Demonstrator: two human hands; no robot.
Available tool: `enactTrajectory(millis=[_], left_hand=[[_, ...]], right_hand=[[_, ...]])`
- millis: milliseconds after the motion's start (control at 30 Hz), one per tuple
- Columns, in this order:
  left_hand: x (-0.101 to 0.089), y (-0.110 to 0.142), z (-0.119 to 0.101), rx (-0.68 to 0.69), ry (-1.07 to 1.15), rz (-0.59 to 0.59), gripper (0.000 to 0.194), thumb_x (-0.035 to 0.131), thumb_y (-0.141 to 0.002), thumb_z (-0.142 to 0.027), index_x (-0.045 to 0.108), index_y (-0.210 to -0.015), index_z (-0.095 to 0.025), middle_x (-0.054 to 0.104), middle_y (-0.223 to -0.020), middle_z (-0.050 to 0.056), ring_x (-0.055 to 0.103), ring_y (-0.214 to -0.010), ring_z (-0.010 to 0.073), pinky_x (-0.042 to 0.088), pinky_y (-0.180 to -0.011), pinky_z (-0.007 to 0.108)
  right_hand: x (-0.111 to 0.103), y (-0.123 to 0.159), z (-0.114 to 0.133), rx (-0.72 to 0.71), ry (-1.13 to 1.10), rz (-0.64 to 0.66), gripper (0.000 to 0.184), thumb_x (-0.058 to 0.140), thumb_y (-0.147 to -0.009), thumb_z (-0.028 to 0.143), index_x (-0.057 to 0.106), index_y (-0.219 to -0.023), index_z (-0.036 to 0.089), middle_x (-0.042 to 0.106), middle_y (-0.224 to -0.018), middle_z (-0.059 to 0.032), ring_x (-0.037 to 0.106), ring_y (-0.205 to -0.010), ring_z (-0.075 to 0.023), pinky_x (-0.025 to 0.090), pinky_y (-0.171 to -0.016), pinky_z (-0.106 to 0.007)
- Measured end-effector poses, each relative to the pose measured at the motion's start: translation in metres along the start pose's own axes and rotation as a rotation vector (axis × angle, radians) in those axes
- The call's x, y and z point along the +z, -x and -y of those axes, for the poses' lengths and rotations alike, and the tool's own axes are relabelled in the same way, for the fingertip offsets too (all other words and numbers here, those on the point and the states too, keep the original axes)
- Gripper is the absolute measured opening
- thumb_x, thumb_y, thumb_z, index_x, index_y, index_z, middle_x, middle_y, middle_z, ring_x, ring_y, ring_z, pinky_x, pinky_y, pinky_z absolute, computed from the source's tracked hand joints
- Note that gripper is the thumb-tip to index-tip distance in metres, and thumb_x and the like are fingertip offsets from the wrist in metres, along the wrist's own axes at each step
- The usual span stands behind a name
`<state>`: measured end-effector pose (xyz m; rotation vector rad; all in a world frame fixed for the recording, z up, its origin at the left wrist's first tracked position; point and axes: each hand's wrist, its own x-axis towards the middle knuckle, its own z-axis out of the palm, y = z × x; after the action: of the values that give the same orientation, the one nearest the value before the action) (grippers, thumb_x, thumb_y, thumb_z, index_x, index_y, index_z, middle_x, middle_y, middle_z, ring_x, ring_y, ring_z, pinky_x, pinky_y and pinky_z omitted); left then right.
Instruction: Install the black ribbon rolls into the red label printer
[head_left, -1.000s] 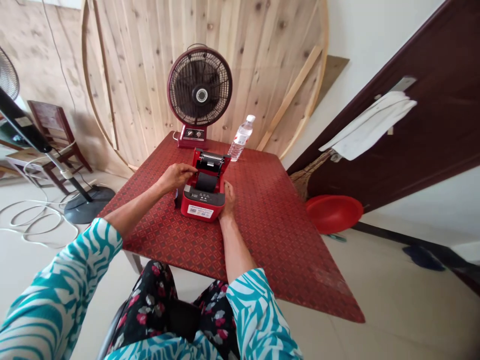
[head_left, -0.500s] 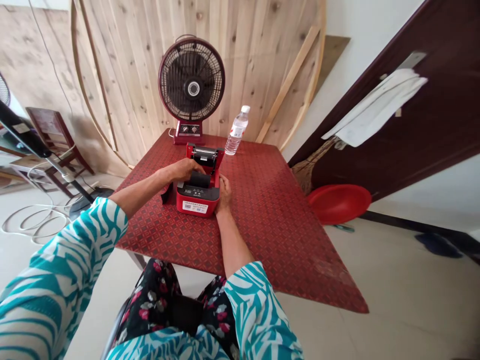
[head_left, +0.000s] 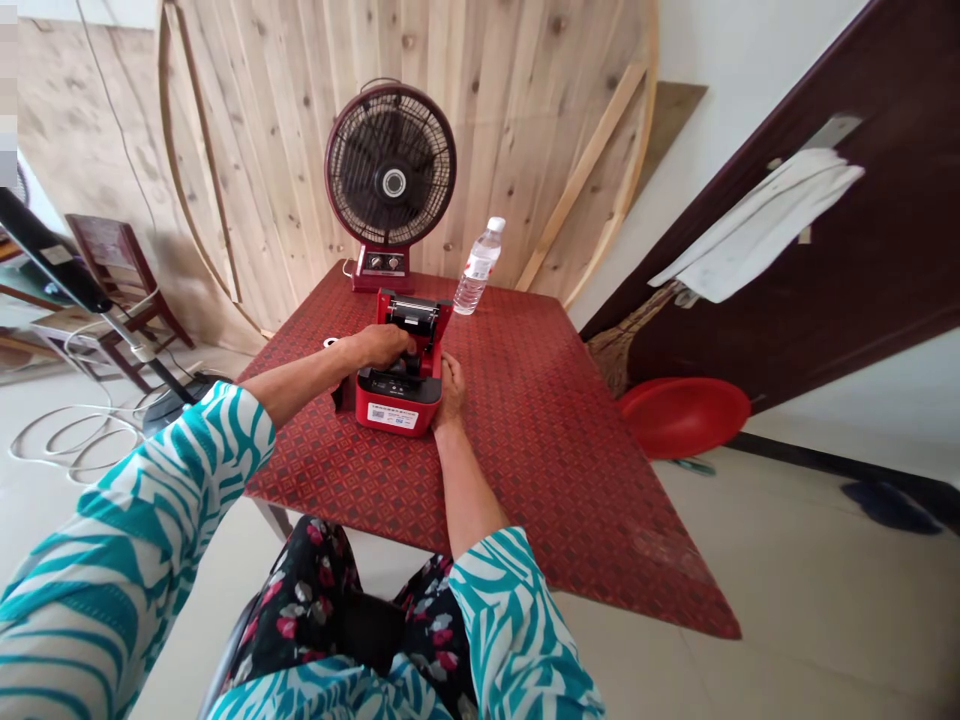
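A small red and black label printer sits on the red patterned table with its lid tipped open at the back. My left hand reaches over the open paper bay, fingers curled down into it; what they grip is hidden. My right hand rests flat against the printer's right side, fingers stretched along it. A small dark object lies just left of the printer.
A dark red table fan and a clear water bottle stand at the table's far edge. A red basin lies on the floor to the right, below a dark door. A stand and white cables are on the left floor.
My left hand has moved from the printer's left edge further right, over the open bay. My right hand stays on the printer's side. The view has shifted slightly.
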<state>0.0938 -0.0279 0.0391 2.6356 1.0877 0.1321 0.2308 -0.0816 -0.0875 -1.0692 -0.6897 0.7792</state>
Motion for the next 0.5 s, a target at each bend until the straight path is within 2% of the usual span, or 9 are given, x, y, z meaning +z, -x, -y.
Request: enactTrajectory(millis=[167,300,400,500], left_hand=[[-0.007,0.015,-0.006,-0.085,0.020,-0.109,0.032,0.072,-0.075,-0.015,0.074,-0.105,-0.025,0.075,-0.093,0.006,0.070,-0.102,0.0302,0.049,-0.088,0.033],[-0.015,0.041,-0.006,-0.033,0.023,-0.197,0.034,0.068,-0.081,-0.018,0.069,-0.114,-0.023,0.074,-0.103,0.007,0.069,-0.105,0.0303,0.048,-0.091,0.037],[-0.022,0.061,0.005,-0.005,0.165,-0.366,0.041,0.066,-0.082,-0.018,0.062,-0.123,-0.022,0.073,-0.108,0.005,0.068,-0.102,0.0244,0.049,-0.090,0.034],[-0.028,0.069,0.026,-0.057,0.433,-0.568,0.043,0.064,-0.080,-0.016,0.059,-0.123,-0.018,0.072,-0.101,0.004,0.068,-0.088,0.0172,0.051,-0.084,0.031]], right_hand=[[0.000,0.001,0.003,0.014,0.008,0.010,0.034,0.054,-0.081,0.045,0.069,-0.102,0.022,0.075,-0.101,-0.0014,0.065,-0.095,-0.0167,0.051,-0.090,-0.032],[-0.001,0.002,0.004,0.009,-0.005,0.022,0.036,0.055,-0.080,0.045,0.069,-0.103,0.021,0.074,-0.102,-0.0018,0.066,-0.093,-0.0163,0.050,-0.092,-0.033],[-0.001,0.002,0.003,-0.001,-0.001,0.017,0.034,0.056,-0.081,0.044,0.069,-0.103,0.021,0.075,-0.104,-0.0020,0.066,-0.095,-0.0159,0.050,-0.092,-0.032],[-0.002,0.001,0.001,0.013,0.002,0.009,0.035,0.056,-0.082,0.045,0.069,-0.104,0.021,0.075,-0.104,-0.0021,0.066,-0.096,-0.0159,0.052,-0.089,-0.032]])
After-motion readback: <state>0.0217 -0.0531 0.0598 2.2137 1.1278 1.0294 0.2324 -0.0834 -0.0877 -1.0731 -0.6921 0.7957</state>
